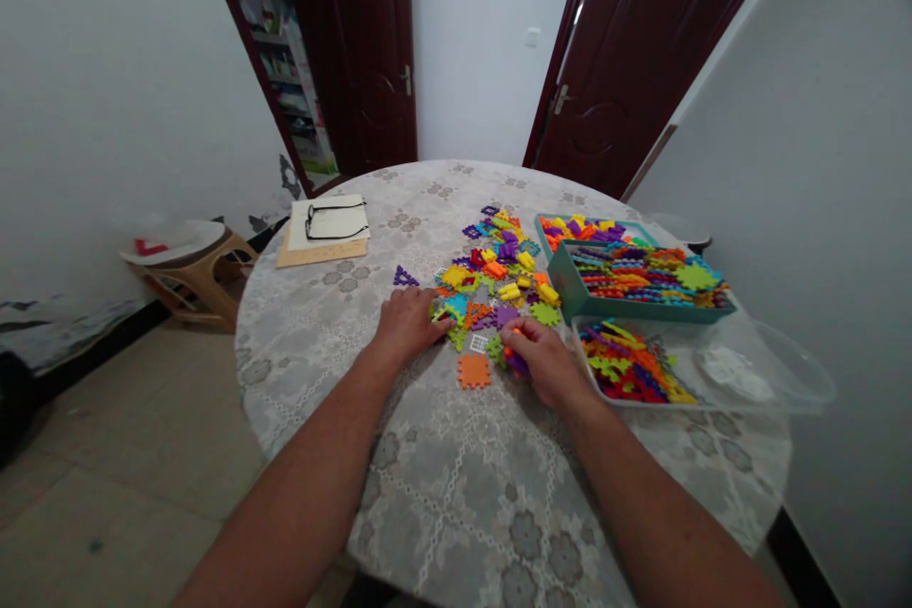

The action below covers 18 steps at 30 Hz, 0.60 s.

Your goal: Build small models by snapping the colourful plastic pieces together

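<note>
Colourful interlocking plastic building pieces (456,276) lie in a loose heap on the round table. At the heap's left edge rests my left hand (409,321), palm down, its fingers apart and its thumb touching green pieces (457,334). My right hand (545,356) is closed on small orange and purple building pieces (518,363) at the front right of the heap; their exact shape is partly hidden by the fingers. Just in front of the heap, a flat orange square piece (474,371) lies between my hands, with a small white grid piece (479,343) behind it.
On the right stand a teal box (641,306) of sorted pieces, a teal tray (541,230) behind it, and a clear plastic tub (702,408) with more pieces. Glasses (334,236) rest on papers (320,256) at the left. A purple triangle (406,276) lies beyond my left hand.
</note>
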Each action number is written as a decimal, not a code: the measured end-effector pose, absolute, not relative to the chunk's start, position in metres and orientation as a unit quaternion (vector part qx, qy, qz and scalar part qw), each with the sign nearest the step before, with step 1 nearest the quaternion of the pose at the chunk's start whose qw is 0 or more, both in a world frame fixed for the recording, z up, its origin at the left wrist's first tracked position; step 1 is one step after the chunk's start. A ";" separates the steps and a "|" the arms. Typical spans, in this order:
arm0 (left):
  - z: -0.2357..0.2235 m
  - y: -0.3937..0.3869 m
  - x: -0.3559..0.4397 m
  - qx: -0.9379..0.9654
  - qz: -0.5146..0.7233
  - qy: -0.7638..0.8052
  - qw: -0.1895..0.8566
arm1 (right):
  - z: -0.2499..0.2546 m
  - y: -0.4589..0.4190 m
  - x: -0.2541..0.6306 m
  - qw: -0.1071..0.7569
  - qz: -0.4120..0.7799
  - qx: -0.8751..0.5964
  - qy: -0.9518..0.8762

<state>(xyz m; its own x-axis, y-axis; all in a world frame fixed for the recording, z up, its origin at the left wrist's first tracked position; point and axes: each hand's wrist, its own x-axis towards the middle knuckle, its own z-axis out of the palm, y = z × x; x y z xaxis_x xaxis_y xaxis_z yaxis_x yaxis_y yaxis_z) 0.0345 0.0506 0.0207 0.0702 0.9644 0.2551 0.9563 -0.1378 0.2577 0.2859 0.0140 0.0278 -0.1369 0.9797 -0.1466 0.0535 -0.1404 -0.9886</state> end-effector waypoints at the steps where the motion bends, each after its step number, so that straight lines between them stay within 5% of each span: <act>1: 0.021 0.050 0.037 0.739 0.187 0.647 0.022 | 0.026 0.015 0.287 0.415 0.493 -0.528 -0.554; 7: 0.017 0.045 0.052 0.801 0.203 0.559 0.075 | 0.015 0.014 0.290 0.383 0.194 -0.519 -0.739; 18: 0.034 0.052 0.068 0.818 0.268 0.509 0.009 | 0.012 0.018 0.281 0.412 0.330 -0.444 -0.724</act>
